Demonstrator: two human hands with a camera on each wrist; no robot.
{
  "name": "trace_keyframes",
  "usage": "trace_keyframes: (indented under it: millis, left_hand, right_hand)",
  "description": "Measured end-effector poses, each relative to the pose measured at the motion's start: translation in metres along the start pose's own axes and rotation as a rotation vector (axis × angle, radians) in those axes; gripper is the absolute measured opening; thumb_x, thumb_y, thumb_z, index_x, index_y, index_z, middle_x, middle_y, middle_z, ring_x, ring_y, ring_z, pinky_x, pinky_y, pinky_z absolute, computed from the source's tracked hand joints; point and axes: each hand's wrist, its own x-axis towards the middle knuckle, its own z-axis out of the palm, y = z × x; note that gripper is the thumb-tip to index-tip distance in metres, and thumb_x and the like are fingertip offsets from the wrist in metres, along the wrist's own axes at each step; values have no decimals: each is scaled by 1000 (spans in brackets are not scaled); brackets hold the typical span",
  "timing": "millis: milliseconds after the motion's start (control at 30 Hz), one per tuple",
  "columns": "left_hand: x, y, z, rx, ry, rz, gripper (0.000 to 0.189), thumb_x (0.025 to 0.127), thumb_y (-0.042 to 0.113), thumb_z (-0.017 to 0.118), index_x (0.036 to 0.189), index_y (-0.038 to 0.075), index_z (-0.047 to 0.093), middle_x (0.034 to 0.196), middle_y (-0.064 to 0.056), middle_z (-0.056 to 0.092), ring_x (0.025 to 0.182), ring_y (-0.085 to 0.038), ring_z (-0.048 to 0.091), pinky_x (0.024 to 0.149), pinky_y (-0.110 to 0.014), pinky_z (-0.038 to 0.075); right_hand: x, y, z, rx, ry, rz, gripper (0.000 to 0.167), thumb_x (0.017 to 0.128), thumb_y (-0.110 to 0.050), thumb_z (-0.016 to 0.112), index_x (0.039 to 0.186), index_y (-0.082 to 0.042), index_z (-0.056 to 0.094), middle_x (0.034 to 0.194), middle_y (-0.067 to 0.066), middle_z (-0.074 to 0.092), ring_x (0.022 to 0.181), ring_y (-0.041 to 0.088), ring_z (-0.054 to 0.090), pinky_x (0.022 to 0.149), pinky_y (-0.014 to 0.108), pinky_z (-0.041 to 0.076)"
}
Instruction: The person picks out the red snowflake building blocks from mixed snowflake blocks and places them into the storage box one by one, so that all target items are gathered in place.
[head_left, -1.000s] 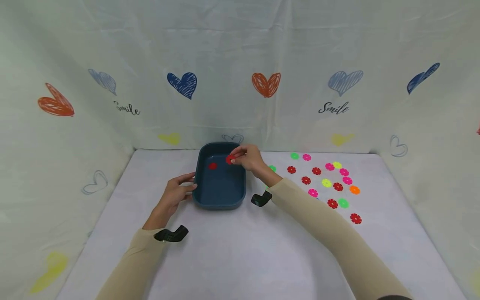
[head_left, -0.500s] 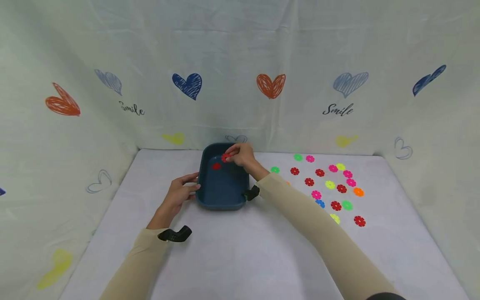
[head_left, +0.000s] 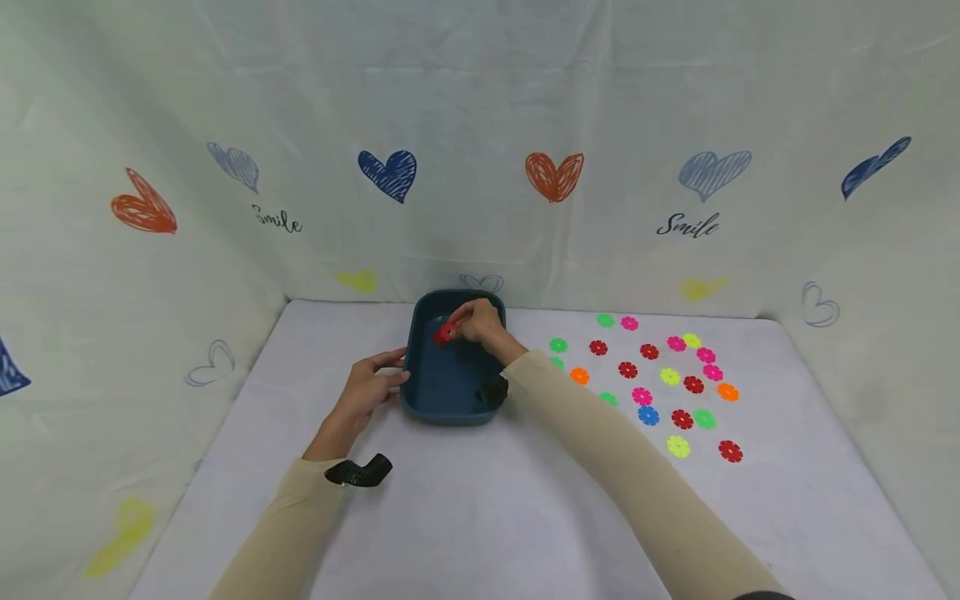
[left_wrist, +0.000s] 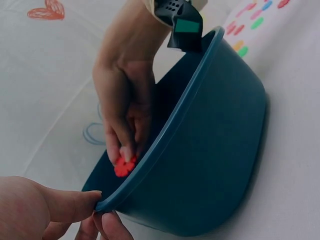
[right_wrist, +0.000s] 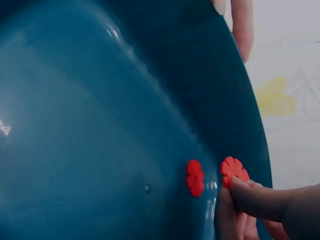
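Observation:
A dark blue basin (head_left: pixel 450 392) stands near the back of the white table. My left hand (head_left: pixel 369 387) pinches its left rim, thumb on the inner side and fingers outside, as the left wrist view shows. Inside the basin, my right hand (head_left: pixel 480 323) pinches a red flower-shaped plastic disc (right_wrist: pixel 234 170) between thumb and fingers. Another red disc (right_wrist: pixel 195 178) lies on the basin floor close to the held one. In the head view the two red discs overlap and are hard to tell apart.
To the right of the basin, several flower-shaped discs lie scattered on the table (head_left: pixel 465 500): a blue disc (head_left: pixel 648 415), an orange disc (head_left: pixel 727 392), a yellow disc (head_left: pixel 678 447), a red disc (head_left: pixel 731 451), and green and pink ones. A printed cloth backdrop (head_left: pixel 480 100) rises behind.
My right hand has moved left and down into the basin with the red disc, towards the one lying there. The left hand keeps its hold on the rim. The head view has shifted slightly.

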Motion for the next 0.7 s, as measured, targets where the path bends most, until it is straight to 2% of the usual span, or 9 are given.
trace_keyframes:
  millis: [200,400,700]
  left_hand:
    - [1,1,0,1,5,-11,52,103,1,63,154,4,54,142,-20,53,90,-13,59,73,-23,55]
    - [2,1,0,4,7,-16,51,103,1,63,153,4,54,142,-20,53,93,-15,59,74,-24,55]
    - [1,1,-1,-7,3,-12,51,103,1,63,153,4,54,142,-20,53,91,-15,58,76,-26,55]
  right_hand:
    - [6,4,8,-23,-64,18,21,85,8,81,104,0,81,107,15,76,87,17,61,81,27,53]
    - [8,5,14,6,-114,49,21,86,11,79,104,1,80,112,18,73,91,21,65,82,30,56]
    - [8,6,25,-24,-123,83,22,85,12,76,104,2,80,118,19,72,97,25,66,84,31,57]
